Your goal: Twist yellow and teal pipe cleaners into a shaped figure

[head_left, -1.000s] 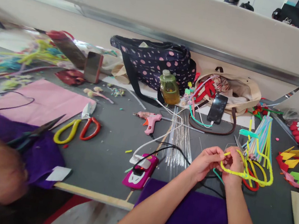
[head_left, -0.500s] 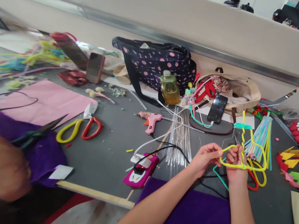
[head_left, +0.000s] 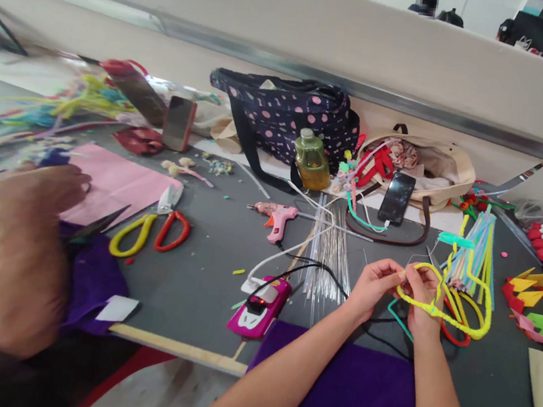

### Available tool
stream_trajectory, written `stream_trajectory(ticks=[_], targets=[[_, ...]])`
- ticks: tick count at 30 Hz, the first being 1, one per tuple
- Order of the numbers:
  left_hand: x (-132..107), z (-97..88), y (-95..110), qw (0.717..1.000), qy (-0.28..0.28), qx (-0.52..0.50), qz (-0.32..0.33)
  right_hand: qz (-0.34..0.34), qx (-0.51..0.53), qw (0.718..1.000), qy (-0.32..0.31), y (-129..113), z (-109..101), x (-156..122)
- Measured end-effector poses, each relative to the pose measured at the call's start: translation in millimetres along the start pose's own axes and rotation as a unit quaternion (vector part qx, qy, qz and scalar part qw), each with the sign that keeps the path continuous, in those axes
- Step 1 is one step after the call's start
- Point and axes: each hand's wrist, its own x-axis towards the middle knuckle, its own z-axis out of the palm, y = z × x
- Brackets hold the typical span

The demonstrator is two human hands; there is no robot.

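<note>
Both hands hold a bent yellow pipe cleaner shape [head_left: 464, 325] above the table's right side. My left hand [head_left: 374, 289] pinches its left end between thumb and fingers. My right hand [head_left: 422, 297] is closed on the same end, its fingertips close to the left ones. A twisted strand runs up from the shape, and a short teal pipe cleaner piece [head_left: 456, 240] crosses its top. Underneath lie scissors with red and yellow handles [head_left: 458, 334], partly covered. A bundle of pastel pipe cleaners [head_left: 478, 249] lies just behind.
A pink glue gun [head_left: 279, 221], silvery wires [head_left: 331, 266] and a magenta power strip [head_left: 261, 310] lie left of my hands. Another pair of scissors [head_left: 151, 230] is farther left, beside another person's arm [head_left: 25, 250]. Bags [head_left: 284, 114], a bottle [head_left: 313, 159] and a phone [head_left: 396, 198] stand behind.
The yellow shape has tilted and swung down to the right. My right fingers have come up beside my left ones. The other person's arm has moved, its hand now over the pink sheet.
</note>
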Motion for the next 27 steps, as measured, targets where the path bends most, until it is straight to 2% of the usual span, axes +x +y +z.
stream_trajectory(ticks=[4,9,19,27], targets=[[-1.3,2.2,3.3,1.000,-0.013,0.007,0.004,-0.050,-0.045,0.997,0.029,2.7,-1.9,2.2],[0.6,-1.1,2.8,0.999,-0.034,-0.008,-0.013,-0.065,-0.044,0.996,0.037,2.9,-2.0,1.3],[1.2,-1.0,-1.4,0.999,-0.018,-0.047,-0.004,-0.029,0.019,0.999,0.023,-2.1,1.8,-3.9],[-0.4,1.4,-3.1,0.997,-0.016,-0.077,0.005,0.035,0.056,0.998,-0.021,-2.8,1.0,-4.0]])
